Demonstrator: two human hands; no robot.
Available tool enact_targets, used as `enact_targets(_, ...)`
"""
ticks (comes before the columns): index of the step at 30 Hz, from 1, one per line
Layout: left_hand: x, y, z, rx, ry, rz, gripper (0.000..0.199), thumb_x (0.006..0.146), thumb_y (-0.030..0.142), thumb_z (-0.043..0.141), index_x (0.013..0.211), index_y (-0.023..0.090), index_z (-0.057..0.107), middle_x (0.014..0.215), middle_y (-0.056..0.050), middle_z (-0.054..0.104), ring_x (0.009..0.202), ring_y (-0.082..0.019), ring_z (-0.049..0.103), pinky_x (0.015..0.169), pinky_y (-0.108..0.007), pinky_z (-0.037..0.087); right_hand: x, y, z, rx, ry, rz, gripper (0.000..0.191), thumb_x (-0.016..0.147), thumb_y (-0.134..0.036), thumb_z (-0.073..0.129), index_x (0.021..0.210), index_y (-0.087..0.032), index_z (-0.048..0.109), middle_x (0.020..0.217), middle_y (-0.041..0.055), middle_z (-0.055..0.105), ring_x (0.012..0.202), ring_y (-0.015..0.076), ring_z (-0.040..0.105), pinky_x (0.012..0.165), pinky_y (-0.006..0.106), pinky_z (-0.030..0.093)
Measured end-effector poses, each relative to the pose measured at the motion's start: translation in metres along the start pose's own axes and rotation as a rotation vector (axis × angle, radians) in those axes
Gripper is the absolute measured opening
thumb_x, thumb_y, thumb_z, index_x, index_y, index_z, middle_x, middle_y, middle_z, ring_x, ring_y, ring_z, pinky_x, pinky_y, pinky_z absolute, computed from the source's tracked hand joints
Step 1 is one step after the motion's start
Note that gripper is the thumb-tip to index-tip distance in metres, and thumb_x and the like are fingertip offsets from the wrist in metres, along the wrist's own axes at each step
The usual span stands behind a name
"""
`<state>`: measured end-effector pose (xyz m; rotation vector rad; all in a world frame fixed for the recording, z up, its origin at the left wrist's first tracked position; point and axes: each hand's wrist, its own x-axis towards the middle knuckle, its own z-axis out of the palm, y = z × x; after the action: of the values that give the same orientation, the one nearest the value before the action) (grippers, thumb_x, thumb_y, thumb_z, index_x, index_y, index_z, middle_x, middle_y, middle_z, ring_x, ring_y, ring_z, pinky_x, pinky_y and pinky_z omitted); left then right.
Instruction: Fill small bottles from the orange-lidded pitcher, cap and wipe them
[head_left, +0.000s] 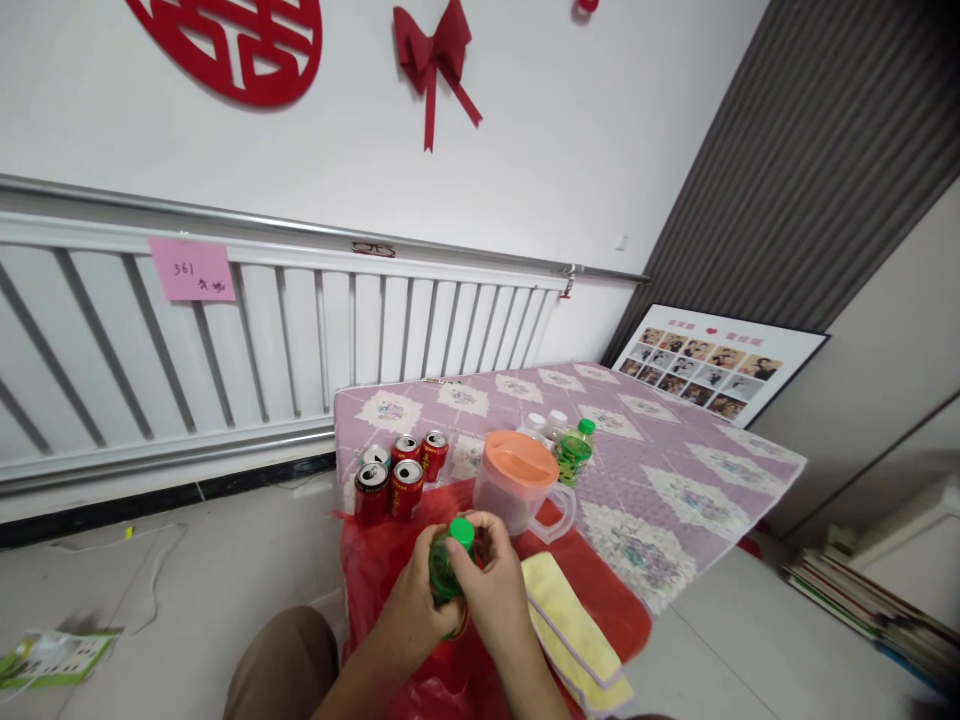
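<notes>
Both of my hands are wrapped round a green plastic bottle [444,570] with a bright green cap, held upright over a red plastic sheet [375,570]. My left hand [420,590] grips it from the left side. From the right, my right hand [491,575] closes on it, thumb lying just below the cap. Much of the bottle's body is hidden by my fingers. Just beyond my hands stands a clear plastic pitcher [499,495] with an orange lid. A folded yellow cloth [574,630] lies to the right of my right forearm.
Several opened drink cans [407,485] stand together at the table's left. Behind the pitcher are another green-capped bottle [576,455] and white-capped clear bottles [556,422]. A patterned cloth covers the table [637,480]. A radiator [300,340] runs along the wall; a photo board [712,365] leans at right.
</notes>
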<state>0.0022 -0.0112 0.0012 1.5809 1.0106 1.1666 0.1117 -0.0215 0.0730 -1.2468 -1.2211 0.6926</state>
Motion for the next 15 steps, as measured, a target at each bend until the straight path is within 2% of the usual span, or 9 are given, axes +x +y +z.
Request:
enact_targets(3,0.0,0.001,0.0,-0.011,-0.004,-0.001,0.077,0.065,0.008,0.063,0.135,0.018,0.033,0.127,-0.013,0.059,0.11,-0.025,0.062,0.096,-0.039,0.049,-0.001,-0.005,-0.004,-0.026,-0.054,-0.033,0.027,0.075,-0.025,0.062,0.101,-0.023,0.066,0.101,0.0041,0.07,0.097,0.0221,0.065,0.091,0.035,0.05)
enact_targets(5,0.0,0.001,0.0,-0.014,0.008,-0.001,0.077,0.065,0.008,0.063,0.135,0.018,0.034,0.129,-0.013,0.058,0.112,-0.025,0.061,0.097,-0.039,0.049,-0.002,-0.005,-0.004,-0.008,-0.064,-0.022,0.037,0.076,-0.025,0.062,0.112,-0.023,0.064,0.116,0.0065,0.068,0.111,0.0236,0.062,0.099,0.038,0.047)
enact_targets(7,0.0,0.001,0.001,-0.008,0.018,0.008,0.077,0.064,0.008,0.063,0.135,0.018,0.035,0.132,-0.013,0.057,0.115,-0.026,0.06,0.099,-0.039,0.047,-0.003,-0.001,-0.001,0.031,-0.037,0.016,0.048,0.074,-0.026,0.065,0.121,-0.024,0.058,0.123,0.0074,0.065,0.114,0.0237,0.061,0.1,0.038,0.047)
enact_targets(9,0.0,0.001,0.001,0.0,0.025,0.006,0.077,0.063,0.008,0.064,0.135,0.018,0.036,0.133,-0.013,0.056,0.117,-0.027,0.059,0.101,-0.04,0.046,-0.003,0.003,0.001,0.05,0.007,0.037,0.048,0.072,-0.026,0.068,0.118,-0.025,0.056,0.116,0.0061,0.067,0.107,0.0227,0.064,0.094,0.037,0.05)
enact_targets(11,-0.001,0.001,0.0,-0.004,0.024,-0.01,0.078,0.064,0.009,0.064,0.135,0.019,0.035,0.132,-0.013,0.058,0.117,-0.027,0.059,0.101,-0.039,0.046,-0.002,0.005,0.003,0.034,0.023,0.031,0.034,0.072,-0.027,0.069,0.104,-0.025,0.058,0.102,0.0028,0.069,0.094,0.021,0.066,0.087,0.035,0.052)
enact_targets(13,-0.001,0.001,0.0,-0.012,0.011,-0.021,0.078,0.065,0.01,0.064,0.136,0.019,0.034,0.131,-0.012,0.059,0.115,-0.026,0.06,0.1,-0.039,0.047,-0.002,0.004,0.002,0.01,0.001,0.025,0.024,0.074,-0.027,0.066,0.096,-0.024,0.059,0.092,0.0006,0.068,0.086,0.0198,0.066,0.082,0.034,0.053)
enact_targets(15,-0.001,0.002,-0.001,-0.015,0.0,-0.019,0.077,0.065,0.01,0.064,0.136,0.02,0.035,0.13,-0.012,0.059,0.114,-0.026,0.06,0.098,-0.038,0.048,-0.002,0.001,-0.001,-0.006,-0.043,0.011,0.023,0.076,-0.027,0.063,0.098,-0.024,0.062,0.093,0.0015,0.068,0.088,0.0205,0.065,0.084,0.035,0.052)
